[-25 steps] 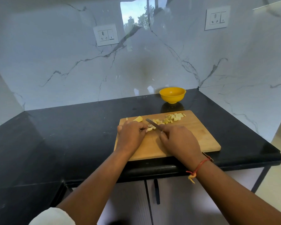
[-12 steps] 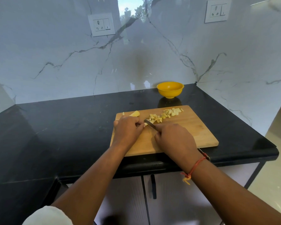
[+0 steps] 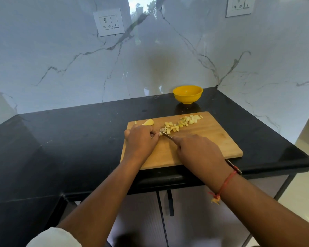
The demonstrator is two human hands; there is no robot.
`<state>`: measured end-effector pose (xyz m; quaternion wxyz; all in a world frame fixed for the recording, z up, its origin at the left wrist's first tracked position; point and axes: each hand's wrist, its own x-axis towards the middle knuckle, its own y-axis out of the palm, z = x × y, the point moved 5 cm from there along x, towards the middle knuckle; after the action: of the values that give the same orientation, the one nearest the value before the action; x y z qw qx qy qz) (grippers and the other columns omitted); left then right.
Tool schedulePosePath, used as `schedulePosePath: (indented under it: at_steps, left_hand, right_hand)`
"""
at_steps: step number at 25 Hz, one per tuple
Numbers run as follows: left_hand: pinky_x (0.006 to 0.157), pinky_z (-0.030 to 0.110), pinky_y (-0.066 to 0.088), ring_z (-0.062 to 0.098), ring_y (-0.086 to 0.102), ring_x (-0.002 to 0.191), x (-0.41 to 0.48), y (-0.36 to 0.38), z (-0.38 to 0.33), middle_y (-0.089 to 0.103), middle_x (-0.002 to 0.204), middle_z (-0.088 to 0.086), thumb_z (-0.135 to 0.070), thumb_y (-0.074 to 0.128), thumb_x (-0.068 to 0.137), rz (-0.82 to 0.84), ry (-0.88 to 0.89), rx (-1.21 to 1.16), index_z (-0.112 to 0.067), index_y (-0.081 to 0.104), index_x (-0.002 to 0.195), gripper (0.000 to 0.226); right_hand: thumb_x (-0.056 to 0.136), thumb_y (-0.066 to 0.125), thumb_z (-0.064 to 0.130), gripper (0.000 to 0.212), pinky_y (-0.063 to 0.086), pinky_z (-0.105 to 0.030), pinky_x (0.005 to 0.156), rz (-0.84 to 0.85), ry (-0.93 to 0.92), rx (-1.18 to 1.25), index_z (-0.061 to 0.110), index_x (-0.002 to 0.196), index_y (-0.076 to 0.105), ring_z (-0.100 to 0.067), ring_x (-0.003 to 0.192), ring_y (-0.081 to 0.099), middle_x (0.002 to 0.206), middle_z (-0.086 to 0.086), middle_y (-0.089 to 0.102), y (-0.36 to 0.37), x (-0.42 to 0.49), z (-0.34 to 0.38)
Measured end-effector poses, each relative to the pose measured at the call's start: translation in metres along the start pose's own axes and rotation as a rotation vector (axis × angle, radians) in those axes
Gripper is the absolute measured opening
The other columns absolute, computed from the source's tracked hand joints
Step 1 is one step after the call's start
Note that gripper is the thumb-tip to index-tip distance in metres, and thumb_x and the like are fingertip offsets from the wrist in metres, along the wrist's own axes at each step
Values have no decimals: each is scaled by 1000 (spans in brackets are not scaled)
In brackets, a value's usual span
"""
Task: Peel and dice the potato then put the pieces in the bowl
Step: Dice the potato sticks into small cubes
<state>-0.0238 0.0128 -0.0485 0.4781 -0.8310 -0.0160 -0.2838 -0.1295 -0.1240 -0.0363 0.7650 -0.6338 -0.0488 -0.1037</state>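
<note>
A wooden cutting board (image 3: 209,145) lies on the black counter. My left hand (image 3: 141,139) curls over potato strips, mostly hidden under its fingers, at the board's left side. My right hand (image 3: 200,154) grips a knife (image 3: 166,135) whose blade meets the strip ends just right of my left fingertips. Diced potato pieces (image 3: 182,123) are strewn in a line toward the board's far right corner. A larger uncut potato piece (image 3: 149,122) sits at the far left corner. The yellow bowl (image 3: 187,94) stands behind the board, with nothing seen inside.
The black counter (image 3: 70,139) runs left and into a corner against marble walls. Its front edge lies just below the board, with cabinet doors (image 3: 185,220) underneath. Wall sockets (image 3: 108,22) sit high on the backsplash.
The blade has worked leftward along the strips and a few more dice lie beside it. Both hands stay at the same spot on the board; the camera has tilted down slightly.
</note>
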Motion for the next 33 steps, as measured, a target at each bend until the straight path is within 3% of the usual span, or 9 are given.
schedulePosePath:
  at_steps: [4,7,10,13,18,21,25,30,33]
  left_hand:
    - [92,40,36,12,52,99,1,0,1,68,84,-11,-39,61,95,-15,-16,21,-27,76,91,19]
    - [94,39,34,12,51,103,0,-2,-2,71,92,-11,-39,62,96,0,32,17,-29,77,100,18]
    - [94,39,33,11,52,103,-2,-3,-4,71,96,-14,-36,60,97,15,79,3,-33,76,107,19]
    - [93,38,32,11,52,106,-2,-3,-5,72,99,-15,-34,63,96,20,77,-12,-34,76,107,17]
    - [90,34,26,11,50,108,-2,-3,-1,71,94,-15,-37,68,92,3,25,-47,-33,76,97,10]
    - [88,34,24,11,49,109,-3,-5,-1,70,93,-16,-38,67,92,12,17,-50,-33,77,95,11]
    - [89,34,23,12,48,112,-2,-4,-2,70,92,-16,-37,65,94,38,14,-30,-33,77,94,12]
    - [92,39,30,12,49,111,-2,-3,-3,71,93,-18,-37,66,93,47,25,-17,-35,77,93,11]
    - [95,42,33,13,50,111,-2,-3,-1,71,93,-17,-38,65,93,40,-2,-26,-33,77,92,12]
  right_hand:
    - [106,39,26,46,51,-33,75,11,-11,-57,42,149,36,-19,97,60,111,1,57,-5,-8,-2]
    - [106,35,26,45,51,-33,73,-34,22,-83,44,148,39,-20,98,61,117,0,59,-9,3,-10]
    - [104,36,31,42,56,-34,69,-67,68,-9,43,142,51,-19,84,62,98,1,61,-13,15,-20]
    - [102,41,34,40,52,-29,60,-73,74,126,39,138,57,-13,72,57,83,6,58,-18,14,-23]
    - [101,41,34,40,54,-31,63,-96,39,138,40,137,57,-12,73,59,87,5,62,-13,2,-5]
    - [103,40,32,40,48,-28,63,-102,39,100,40,139,54,-12,77,54,97,5,62,-7,3,0]
    - [103,38,27,43,53,-31,75,-57,25,84,40,143,49,-16,91,59,110,2,64,6,13,4]
    - [105,37,26,46,45,-30,70,16,28,57,42,148,43,-16,84,50,94,1,51,18,33,9]
    - [104,37,24,46,45,-31,71,23,13,40,40,146,45,-16,86,50,97,1,53,14,28,9]
